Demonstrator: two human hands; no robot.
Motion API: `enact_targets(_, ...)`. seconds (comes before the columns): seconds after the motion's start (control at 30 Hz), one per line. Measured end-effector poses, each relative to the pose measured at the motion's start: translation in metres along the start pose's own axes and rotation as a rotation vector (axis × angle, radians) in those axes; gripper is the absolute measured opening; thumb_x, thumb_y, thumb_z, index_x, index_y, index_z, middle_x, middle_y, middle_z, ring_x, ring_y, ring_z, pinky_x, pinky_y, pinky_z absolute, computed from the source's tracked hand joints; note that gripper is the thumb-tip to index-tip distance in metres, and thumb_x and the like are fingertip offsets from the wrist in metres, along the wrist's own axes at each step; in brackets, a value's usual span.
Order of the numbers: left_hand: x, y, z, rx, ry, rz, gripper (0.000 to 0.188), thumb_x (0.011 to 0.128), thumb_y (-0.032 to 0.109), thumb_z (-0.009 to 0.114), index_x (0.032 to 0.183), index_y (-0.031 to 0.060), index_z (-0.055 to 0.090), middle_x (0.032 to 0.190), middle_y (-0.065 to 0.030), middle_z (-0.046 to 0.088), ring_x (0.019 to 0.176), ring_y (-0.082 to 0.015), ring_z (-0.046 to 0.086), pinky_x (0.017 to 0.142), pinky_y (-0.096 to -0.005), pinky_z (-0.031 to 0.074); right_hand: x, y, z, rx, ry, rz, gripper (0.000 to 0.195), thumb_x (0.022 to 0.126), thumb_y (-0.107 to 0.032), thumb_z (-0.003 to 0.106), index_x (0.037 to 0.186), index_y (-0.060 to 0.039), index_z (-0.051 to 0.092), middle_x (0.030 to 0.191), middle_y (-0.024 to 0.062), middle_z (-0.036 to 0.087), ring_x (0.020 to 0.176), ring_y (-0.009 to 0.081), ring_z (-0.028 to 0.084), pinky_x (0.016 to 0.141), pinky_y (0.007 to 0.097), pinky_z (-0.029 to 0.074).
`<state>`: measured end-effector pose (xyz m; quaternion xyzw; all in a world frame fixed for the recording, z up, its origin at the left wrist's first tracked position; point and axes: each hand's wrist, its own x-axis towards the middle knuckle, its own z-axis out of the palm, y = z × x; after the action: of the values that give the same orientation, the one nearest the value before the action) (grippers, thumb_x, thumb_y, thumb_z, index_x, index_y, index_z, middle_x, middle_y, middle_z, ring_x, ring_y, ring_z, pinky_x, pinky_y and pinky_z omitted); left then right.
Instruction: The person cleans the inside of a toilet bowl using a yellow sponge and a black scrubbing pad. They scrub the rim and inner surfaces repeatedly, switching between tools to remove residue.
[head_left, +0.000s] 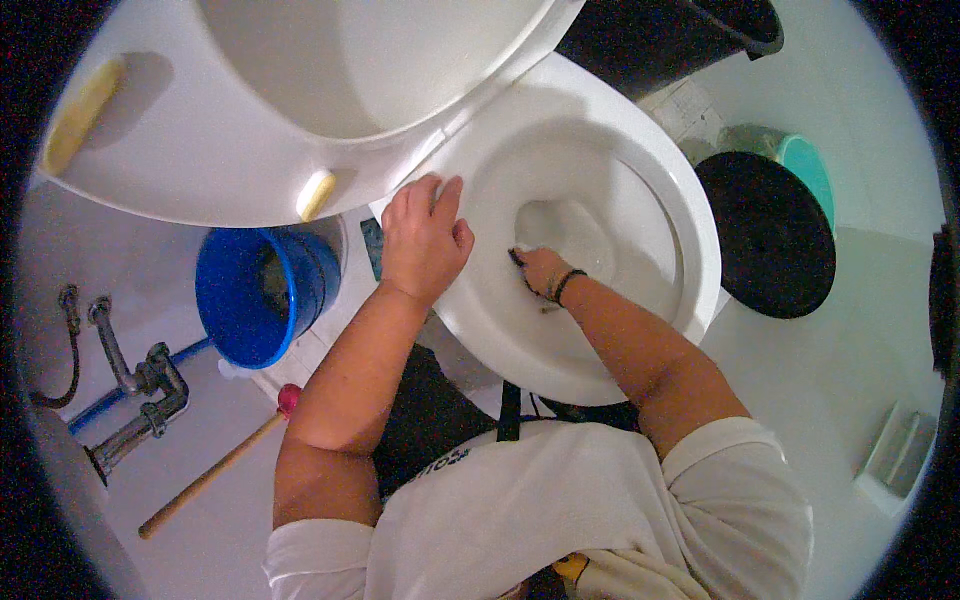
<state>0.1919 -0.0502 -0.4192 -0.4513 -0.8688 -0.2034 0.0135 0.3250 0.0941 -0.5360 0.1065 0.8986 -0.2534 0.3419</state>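
Observation:
The white toilet bowl (645, 187) lies in front of me, its rim uncovered and the white seat (247, 172) with its pale bumpers raised at the upper left. My left hand (424, 232) rests at the bowl's left rim, fingers apart, holding nothing visible. Down inside the bowl is my right hand (541, 270), near the drain opening, with a dark band around its wrist. Its fingers are bent around something dark and small that I cannot make out; whether it grips this is unclear.
A blue bucket (289, 300) stands at the left, by metal drain pipes (161, 382). Below it lies a plunger (217, 476) with a wooden handle. To the right are a round black lid (772, 236) and a turquoise container (810, 169). A large black bin (645, 45) stands behind.

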Motion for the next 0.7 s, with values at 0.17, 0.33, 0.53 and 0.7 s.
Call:
enact_targets(0.17, -0.006, -0.006, 0.002, -0.003, 0.043, 0.010, 0.051, 0.066, 0.015, 0.061, 0.116, 0.0095, 0.050, 0.113, -0.0145, 0.046, 0.104, -0.0321, 0.044, 0.088, -0.0439, 0.036, -0.040, 0.005, -0.001, -0.086, -0.183, -0.084, 0.040, 0.080, -0.012, 0.040, 0.120, -0.0052, 0.043, 0.097, 0.0216, 0.059, 0.093, 0.0367, 0.056, 0.081, 0.0427, 0.045)
enact_targets(0.33, -0.001, 0.000, 0.004, -0.020, 0.023, 0.019, 0.052, 0.067, 0.016, 0.061, 0.117, 0.0091, 0.049, 0.114, -0.0162, 0.046, 0.105, -0.0329, 0.043, 0.089, -0.0444, 0.035, -0.003, 0.009, -0.006, -0.161, -0.132, -0.094, 0.045, 0.085, -0.015, 0.035, 0.130, -0.0097, 0.035, 0.101, 0.0220, 0.058, 0.095, 0.0351, 0.057, 0.083, 0.0433, 0.045)
enact_targets(0.53, -0.003, -0.003, 0.001, -0.022, 0.029, -0.002, 0.053, 0.068, 0.017, 0.060, 0.119, 0.0090, 0.048, 0.115, -0.0170, 0.046, 0.107, -0.0336, 0.042, 0.092, -0.0462, 0.032, -0.055, 0.031, -0.016, -0.192, -0.367, -0.111, 0.042, 0.088, -0.017, 0.034, 0.129, -0.0121, 0.037, 0.110, 0.0208, 0.055, 0.098, 0.0352, 0.056, 0.086, 0.0423, 0.043)
enact_targets(0.7, -0.003, -0.002, 0.003, -0.021, 0.018, -0.008, 0.051, 0.070, 0.017, 0.059, 0.119, 0.0097, 0.048, 0.115, -0.0160, 0.046, 0.108, -0.0333, 0.041, 0.093, -0.0468, 0.031, -0.040, 0.024, -0.007, -0.039, -0.280, -0.052, 0.042, 0.088, -0.017, 0.034, 0.130, -0.0123, 0.036, 0.111, 0.0222, 0.054, 0.098, 0.0342, 0.056, 0.087, 0.0420, 0.043)
